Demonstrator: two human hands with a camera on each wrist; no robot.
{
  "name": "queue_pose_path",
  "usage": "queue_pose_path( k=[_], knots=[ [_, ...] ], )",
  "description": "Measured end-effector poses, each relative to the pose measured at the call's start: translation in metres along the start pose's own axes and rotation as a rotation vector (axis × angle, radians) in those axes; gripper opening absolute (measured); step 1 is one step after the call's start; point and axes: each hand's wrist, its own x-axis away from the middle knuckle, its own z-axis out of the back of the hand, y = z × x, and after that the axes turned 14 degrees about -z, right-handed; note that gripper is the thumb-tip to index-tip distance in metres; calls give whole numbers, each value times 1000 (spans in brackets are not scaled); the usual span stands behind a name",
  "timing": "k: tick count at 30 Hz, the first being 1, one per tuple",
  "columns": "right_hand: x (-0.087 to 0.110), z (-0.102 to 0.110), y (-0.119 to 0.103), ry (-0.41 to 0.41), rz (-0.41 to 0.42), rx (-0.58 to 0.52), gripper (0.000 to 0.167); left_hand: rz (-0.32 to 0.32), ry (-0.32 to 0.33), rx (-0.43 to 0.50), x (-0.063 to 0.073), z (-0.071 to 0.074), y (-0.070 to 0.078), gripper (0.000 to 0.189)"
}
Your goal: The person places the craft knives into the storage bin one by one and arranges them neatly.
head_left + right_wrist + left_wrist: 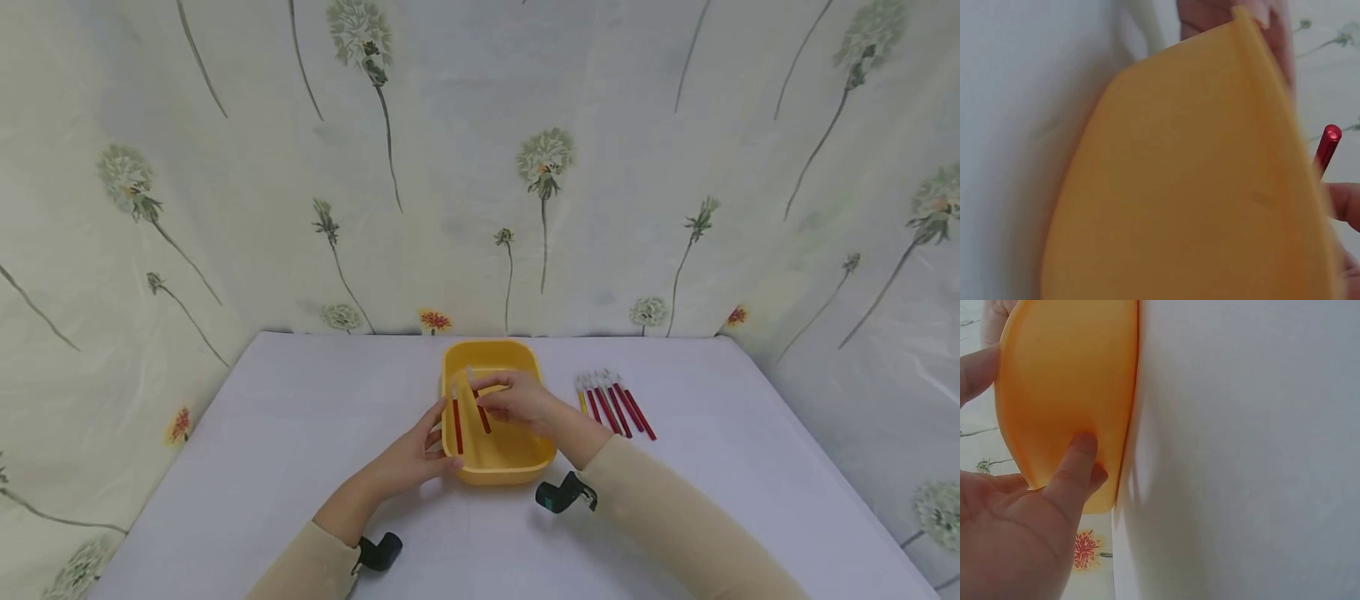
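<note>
A yellow plastic tray (504,477) stands on the table. My left hand (408,457) grips its left side, with the thumb at the rim and the fingers against the outer wall (1066,381). My right hand (517,400) is over the tray and pinches a slim red pen-like stick (483,418) with a pale, clear-looking end. In the right wrist view, the round red end of this stick (1329,142) shows above the rim. Another red stick (457,427) lies inside the tray along its left wall. Whether they are pens or brushes is too small to tell.
To the right of the tray, several similar red sticks (636,410) with pale ends lie side by side, with a yellow one (582,402) at their left. A white cloth (337,392) covers the table. Behind it hangs a dandelion-print curtain (450,250).
</note>
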Motion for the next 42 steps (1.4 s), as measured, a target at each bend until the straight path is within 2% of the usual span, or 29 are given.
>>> queue_pose_path(
  k=[7,14,23,31,42],
  knots=[
    [-16,-5,11,28,-5,155,30,-1,1,-10,1,1,3,101],
    [-27,-11,9,43,-38,152,28,-18,1,-14,1,1,4,101],
    [-36,-12,14,69,-28,167,27,-18,-2,0,1,0,2,100],
    [-33,-16,13,106,-20,245,27,-19,-2,-14,2,0,4,100],
    [-31,-20,13,124,3,301,26,-20,-1,-23,2,0,4,99]
  ],
)
